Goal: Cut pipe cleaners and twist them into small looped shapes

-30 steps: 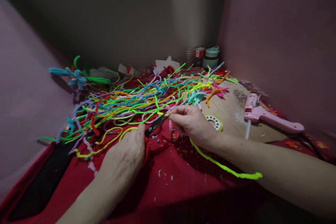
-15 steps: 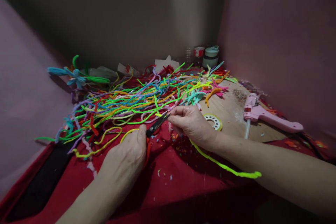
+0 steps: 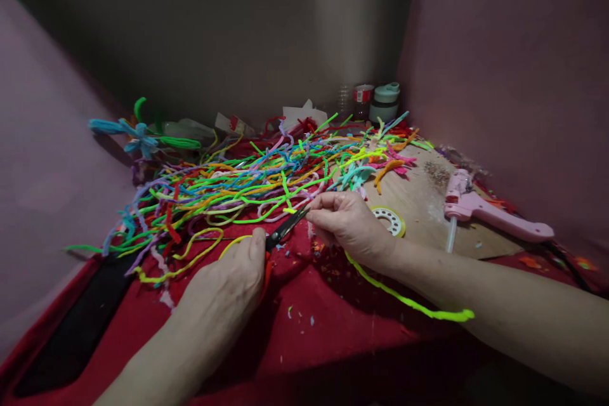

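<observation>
My left hand (image 3: pixel 233 279) is wrapped round the red handles of a pair of scissors (image 3: pixel 285 228), whose dark blades point up and right. The blade tips meet the fingertips of my right hand (image 3: pixel 347 225), which is closed in a pinch on a neon yellow pipe cleaner (image 3: pixel 404 300). Its long end hangs out below the palm toward my forearm; the pinched part is mostly hidden by the fingers. Just beyond the blades spreads a tangled heap of pipe cleaners (image 3: pixel 238 187) in many colours.
On a board (image 3: pixel 419 203) at right lie a pink glue gun (image 3: pixel 495 212) and a roll of tape (image 3: pixel 390 222). A green-lidded cup (image 3: pixel 384 103) and bottles stand at the back. A black strip (image 3: pixel 76 330) lies at left on the red cloth (image 3: pixel 309 355), with scattered scraps.
The scissor blades have drawn from slightly apart to nearly together at my right fingertips. Both hands stay in almost the same place.
</observation>
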The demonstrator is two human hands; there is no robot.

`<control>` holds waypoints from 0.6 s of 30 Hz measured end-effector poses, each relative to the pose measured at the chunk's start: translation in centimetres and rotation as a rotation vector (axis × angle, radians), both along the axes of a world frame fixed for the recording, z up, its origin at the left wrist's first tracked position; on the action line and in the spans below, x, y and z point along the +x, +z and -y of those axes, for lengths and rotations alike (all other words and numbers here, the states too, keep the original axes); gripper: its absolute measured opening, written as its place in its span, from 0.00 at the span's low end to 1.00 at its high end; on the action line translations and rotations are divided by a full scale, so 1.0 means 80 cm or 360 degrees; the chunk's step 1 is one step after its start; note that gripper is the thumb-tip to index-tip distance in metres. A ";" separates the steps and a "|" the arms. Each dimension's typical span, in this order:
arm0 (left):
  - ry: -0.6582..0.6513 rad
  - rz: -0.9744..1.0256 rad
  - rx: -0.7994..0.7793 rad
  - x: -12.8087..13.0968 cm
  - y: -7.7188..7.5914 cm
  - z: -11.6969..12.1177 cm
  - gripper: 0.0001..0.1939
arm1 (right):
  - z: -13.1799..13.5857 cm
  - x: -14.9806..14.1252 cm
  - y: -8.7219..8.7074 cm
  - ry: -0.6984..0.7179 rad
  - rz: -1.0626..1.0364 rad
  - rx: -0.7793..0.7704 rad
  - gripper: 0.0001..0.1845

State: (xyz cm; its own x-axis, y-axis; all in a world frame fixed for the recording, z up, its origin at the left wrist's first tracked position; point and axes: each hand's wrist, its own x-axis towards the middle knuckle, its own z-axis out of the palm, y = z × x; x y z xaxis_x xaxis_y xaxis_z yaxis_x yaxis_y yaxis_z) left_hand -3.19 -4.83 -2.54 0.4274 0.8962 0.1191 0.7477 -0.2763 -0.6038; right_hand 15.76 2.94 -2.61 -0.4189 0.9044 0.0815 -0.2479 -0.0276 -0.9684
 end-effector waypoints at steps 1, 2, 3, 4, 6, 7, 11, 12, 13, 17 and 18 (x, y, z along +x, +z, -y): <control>-0.0010 0.0000 -0.0012 0.000 -0.001 0.000 0.25 | 0.000 0.000 0.000 0.0001 -0.0006 -0.0005 0.07; -0.0015 0.0001 -0.0033 -0.001 -0.001 -0.001 0.25 | 0.000 -0.001 0.001 -0.0001 -0.0016 -0.0014 0.07; -0.0015 0.0006 -0.0054 -0.001 -0.001 -0.001 0.25 | -0.001 -0.001 0.002 -0.0004 -0.0028 -0.0035 0.07; -0.0012 0.0018 -0.0068 -0.002 -0.001 -0.002 0.25 | -0.002 -0.001 0.002 -0.0008 -0.0040 -0.0064 0.08; -0.0038 0.0059 -0.0050 -0.007 0.000 -0.005 0.25 | -0.004 -0.002 0.004 -0.0015 -0.0077 -0.0149 0.08; -0.0062 0.0088 -0.0007 -0.010 0.001 -0.007 0.25 | -0.006 -0.002 0.004 -0.0017 -0.0102 -0.0196 0.09; -0.0124 0.0192 0.0201 -0.028 0.004 -0.017 0.24 | -0.010 -0.001 0.004 -0.0009 -0.0227 -0.0342 0.08; -0.0125 0.0206 0.0220 -0.032 0.004 -0.019 0.23 | -0.011 -0.001 0.004 0.0003 -0.0253 -0.0371 0.08; -0.0122 0.0211 0.0217 -0.036 0.004 -0.020 0.23 | -0.011 -0.001 0.004 0.0019 -0.0277 -0.0399 0.08; -0.0083 0.0231 0.0141 -0.043 -0.003 -0.019 0.23 | -0.013 0.000 0.003 0.0057 -0.0342 -0.0482 0.08; -0.0090 0.0254 0.0120 -0.043 -0.004 -0.018 0.23 | -0.013 0.000 0.002 0.0063 -0.0342 -0.0488 0.08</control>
State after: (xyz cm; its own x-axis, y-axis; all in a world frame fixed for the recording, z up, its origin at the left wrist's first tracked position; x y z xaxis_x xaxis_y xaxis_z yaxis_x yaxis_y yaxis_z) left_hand -6.64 -3.43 -2.85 0.4473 0.8571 0.2555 0.8201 -0.2791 -0.4995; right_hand 15.77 3.97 -2.41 -0.4568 0.8838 -0.1008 -0.4378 -0.3220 -0.8394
